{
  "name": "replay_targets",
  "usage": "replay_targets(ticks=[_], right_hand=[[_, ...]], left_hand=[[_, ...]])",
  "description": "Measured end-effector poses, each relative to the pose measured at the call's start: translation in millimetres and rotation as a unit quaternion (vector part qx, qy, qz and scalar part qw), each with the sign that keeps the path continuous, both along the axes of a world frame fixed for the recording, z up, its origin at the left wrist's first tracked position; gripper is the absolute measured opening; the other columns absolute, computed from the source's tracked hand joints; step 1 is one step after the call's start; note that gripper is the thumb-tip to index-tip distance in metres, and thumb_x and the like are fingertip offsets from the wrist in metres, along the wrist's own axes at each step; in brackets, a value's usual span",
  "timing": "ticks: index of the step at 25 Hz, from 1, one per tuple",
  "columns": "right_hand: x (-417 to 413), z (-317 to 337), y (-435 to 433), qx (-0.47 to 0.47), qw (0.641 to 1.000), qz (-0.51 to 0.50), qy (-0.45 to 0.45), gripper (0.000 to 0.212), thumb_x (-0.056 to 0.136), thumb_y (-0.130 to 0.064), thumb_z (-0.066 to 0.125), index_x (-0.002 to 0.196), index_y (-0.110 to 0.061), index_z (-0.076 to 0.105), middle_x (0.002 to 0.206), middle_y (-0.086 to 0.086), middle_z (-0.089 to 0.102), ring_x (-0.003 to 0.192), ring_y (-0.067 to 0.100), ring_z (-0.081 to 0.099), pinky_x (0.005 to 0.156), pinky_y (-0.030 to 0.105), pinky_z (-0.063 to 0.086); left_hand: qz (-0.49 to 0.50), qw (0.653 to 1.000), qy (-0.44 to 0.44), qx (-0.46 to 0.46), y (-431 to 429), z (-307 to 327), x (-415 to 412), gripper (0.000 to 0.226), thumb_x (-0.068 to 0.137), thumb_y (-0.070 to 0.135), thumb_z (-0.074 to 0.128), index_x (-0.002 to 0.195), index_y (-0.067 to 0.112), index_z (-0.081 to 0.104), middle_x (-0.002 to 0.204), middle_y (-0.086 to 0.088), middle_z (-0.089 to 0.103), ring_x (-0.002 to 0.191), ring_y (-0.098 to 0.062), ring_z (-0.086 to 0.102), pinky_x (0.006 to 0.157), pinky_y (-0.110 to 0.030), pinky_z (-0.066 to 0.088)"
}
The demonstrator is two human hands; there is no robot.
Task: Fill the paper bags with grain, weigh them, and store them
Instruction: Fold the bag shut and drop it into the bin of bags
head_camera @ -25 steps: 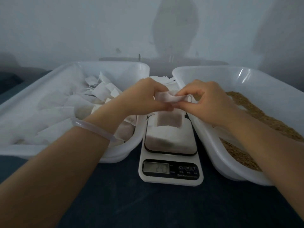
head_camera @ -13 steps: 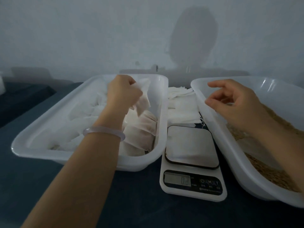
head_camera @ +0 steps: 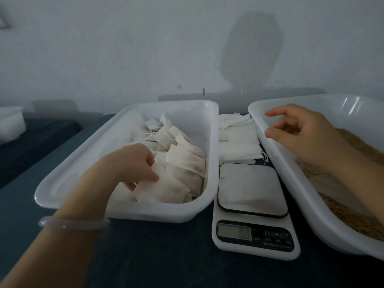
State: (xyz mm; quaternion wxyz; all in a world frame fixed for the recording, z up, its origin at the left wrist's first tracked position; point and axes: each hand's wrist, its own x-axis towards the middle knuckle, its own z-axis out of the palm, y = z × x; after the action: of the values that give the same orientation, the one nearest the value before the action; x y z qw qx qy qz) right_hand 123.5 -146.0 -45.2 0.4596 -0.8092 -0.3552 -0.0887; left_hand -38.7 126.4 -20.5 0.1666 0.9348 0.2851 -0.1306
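Dim grey wall behind, dark blue tabletop point(head_camera: 145, 256) below, and all I need is set out on it in a row. On my left sits the long white plastic storage tub point(head_camera: 124, 210), heaped with sachets already filled. My left hand point(head_camera: 133, 163) is inside it at the near end, thumb on top of a small white filled paper bag point(head_camera: 164, 190) and fingers tucked under its edge. I read that as a pinch, though the low light blurs the contact. My right hand point(head_camera: 301, 132) hovers over the rim of the white plastic grain tub point(head_camera: 270, 146), fingers loosely curled and holding nothing. The brown grain point(head_camera: 353, 219) lies along that tub's floor. Between the tubs stands the white digital kitchen scale point(head_camera: 252, 188), its steel platform bare, and behind it a stack of flat empty paper bags point(head_camera: 236, 138).

I judge the filled bag to be light, soft and slumping, its weight shifting as the grain settles. The thin fibrous paper would likely tear if dragged by a corner, so I would hold it at the folded top or cradle it from beneath. The empty ones look flimsy and likely to cling together. I would slide the top one off by its edge with a thumb rather than grab down into the stack.
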Motion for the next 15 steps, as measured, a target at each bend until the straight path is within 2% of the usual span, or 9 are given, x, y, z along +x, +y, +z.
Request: replay_targets(ticks=[2, 3, 4, 5, 6, 8, 10, 12, 15], right_hand=[[-0.1, -0.9, -1.2, 0.002, 1.0, 0.0, 0.001, 0.025, 0.082, -0.019, 0.069, 0.1, -0.034, 0.06, 0.072, -0.013, 0.067, 0.068, -0.004, 0.058, 0.063, 0.0, 0.038], [0.2, -1.8, -1.4, 0.004, 1.0, 0.002, 0.007, 0.025, 0.082, -0.021, 0.069, 0.098, -0.036, 0.059, 0.071, -0.014, 0.066, 0.067, -0.003, 0.058, 0.062, 0.001, 0.039], [0.6, -2.9, -0.3, -0.001, 1.0, 0.006, 0.012, 0.025, 0.082, -0.022, 0.068, 0.096, -0.039, 0.058, 0.071, -0.014, 0.066, 0.066, -0.002, 0.058, 0.061, 0.002, 0.04], [1.5, -4.4, -0.3, -0.015, 1.0, 0.008, 0.015, 0.025, 0.082, -0.023, 0.068, 0.094, -0.041, 0.057, 0.072, -0.013, 0.066, 0.066, -0.002, 0.058, 0.062, 0.004, 0.041], [2.5, -6.0, -0.2, -0.039, 0.999, 0.007, 0.014, 0.024, 0.082, -0.023, 0.067, 0.094, -0.042, 0.057, 0.073, -0.012, 0.066, 0.068, -0.001, 0.058, 0.063, 0.006, 0.043], [5.9, -10.9, -1.8, -0.075, 0.997, 0.004, 0.01, 0.022, 0.084, -0.022, 0.067, 0.093, -0.04, 0.058, 0.076, -0.014, 0.065, 0.071, -0.004, 0.057, 0.065, 0.007, 0.044], [8.9, -15.0, -4.0, -0.089, 0.996, 0.001, -0.002, 0.022, 0.084, -0.021, 0.067, 0.091, -0.04, 0.059, 0.077, -0.016, 0.064, 0.073, -0.007, 0.058, 0.065, 0.004, 0.041], [10.0, -15.0, -4.0, -0.113, 0.993, 0.004, -0.029, 0.02, 0.083, -0.02, 0.068, 0.092, -0.037, 0.062, 0.08, -0.018, 0.063, 0.077, -0.005, 0.058, 0.068, 0.005, 0.04], [8.4, -9.5, 3.4, -0.2, 0.975, -0.006, -0.096, 0.01, 0.086, -0.019, 0.064, 0.094, -0.022, 0.07, 0.081, -0.013, 0.061, 0.082, 0.005, 0.053, 0.07, 0.015, 0.037]], left_hand=[[-0.05, 0.985, -0.087, 0.138, -5.1, 9.0, 10.2, 0.024, 0.082, 0.028, 0.067, 0.102, 0.014, 0.063, 0.094, 0.001, 0.066, 0.086, -0.018, 0.063, 0.08, -0.033, 0.054], [-0.083, 0.969, -0.164, 0.162, -14.6, 14.9, 19.2, 0.019, 0.082, 0.032, 0.066, 0.097, 0.022, 0.061, 0.09, 0.009, 0.064, 0.086, -0.014, 0.061, 0.081, -0.029, 0.05], [-0.123, 0.953, -0.235, 0.144, -26.5, 20.4, 30.8, 0.013, 0.083, 0.035, 0.064, 0.092, 0.028, 0.059, 0.084, 0.016, 0.06, 0.082, -0.008, 0.058, 0.076, -0.021, 0.046], [-0.17, 0.941, -0.268, 0.116, -41.1, 24.2, 45.4, 0.008, 0.084, 0.036, 0.062, 0.089, 0.031, 0.058, 0.081, 0.019, 0.056, 0.078, -0.005, 0.055, 0.069, -0.015, 0.04], [-0.209, 0.935, -0.271, 0.094, -56.7, 25.1, 61.8, 0.007, 0.085, 0.037, 0.06, 0.089, 0.031, 0.06, 0.081, 0.018, 0.056, 0.078, -0.005, 0.053, 0.067, -0.014, 0.038], [-0.252, 0.934, -0.243, 0.075, -80.6, 15.3, 93.0, 0.012, 0.087, 0.034, 0.06, 0.093, 0.024, 0.062, 0.088, 0.01, 0.056, 0.086, -0.011, 0.052, 0.074, -0.022, 0.042], [-0.246, 0.94, -0.227, 0.067, -85.3, -2.6, 110.6, 0.009, 0.084, 0.023, 0.061, 0.093, 0.02, 0.06, 0.088, 0.006, 0.053, 0.086, -0.014, 0.051, 0.08, -0.026, 0.044], [-0.215, 0.943, -0.251, 0.025, -77.5, -18.8, 114.9, 0.016, 0.077, 0.007, 0.056, 0.086, 0.02, 0.055, 0.078, 0.009, 0.051, 0.079, -0.015, 0.05, 0.072, -0.025, 0.045], [-0.191, 0.934, -0.303, -0.011, -71.0, -29.8, 113.2, 0.024, 0.069, -0.001, 0.05, 0.081, 0.02, 0.048, 0.07, 0.011, 0.048, 0.069, -0.015, 0.047, 0.059, -0.025, 0.039]])
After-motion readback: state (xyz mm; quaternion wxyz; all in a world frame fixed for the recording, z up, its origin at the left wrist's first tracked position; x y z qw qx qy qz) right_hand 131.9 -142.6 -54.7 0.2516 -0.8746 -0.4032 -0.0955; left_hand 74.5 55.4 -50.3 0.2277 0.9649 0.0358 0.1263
